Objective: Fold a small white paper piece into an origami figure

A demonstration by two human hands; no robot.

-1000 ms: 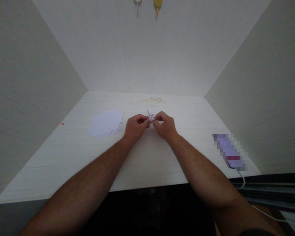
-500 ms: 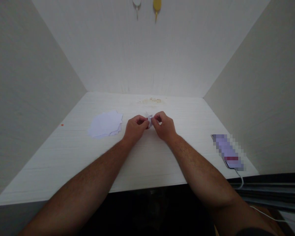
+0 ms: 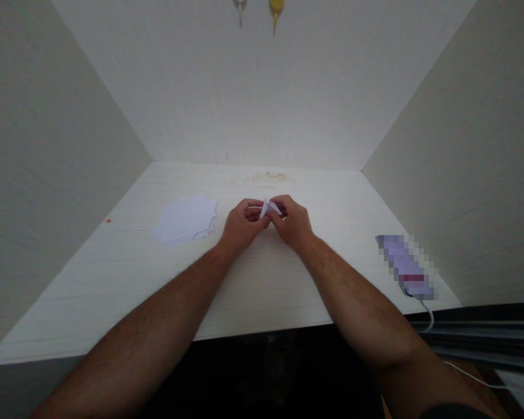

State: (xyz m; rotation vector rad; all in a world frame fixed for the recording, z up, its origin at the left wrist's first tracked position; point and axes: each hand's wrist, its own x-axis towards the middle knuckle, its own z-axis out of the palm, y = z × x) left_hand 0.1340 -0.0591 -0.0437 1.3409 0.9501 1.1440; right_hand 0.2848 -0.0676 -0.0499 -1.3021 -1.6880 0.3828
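Between both hands, over the middle of the white table, is a small folded piece of white paper (image 3: 268, 208). My left hand (image 3: 243, 222) pinches its left side between thumb and fingers. From the right, my right hand (image 3: 291, 219) grips it with the thumb in front and the fingers behind. The thumbs nearly meet at the paper's lower edge, and the fingers cover part of the folds. Left of my left hand lies a loose stack of white paper sheets (image 3: 187, 218) with uneven edges.
A phone (image 3: 404, 265) with a blurred screen lies at the right, with a white cable (image 3: 428, 314) running off the table's front edge. Walls enclose the table (image 3: 262, 291) on three sides. Two hooks, one yellow (image 3: 276, 9), hang on the back wall. A small orange speck (image 3: 109, 221) is at left.
The paper's folds have spread wider, and a flap now shows toward the right fingers. My thumbs have come closer together, and the left fingers have stretched out behind the paper.
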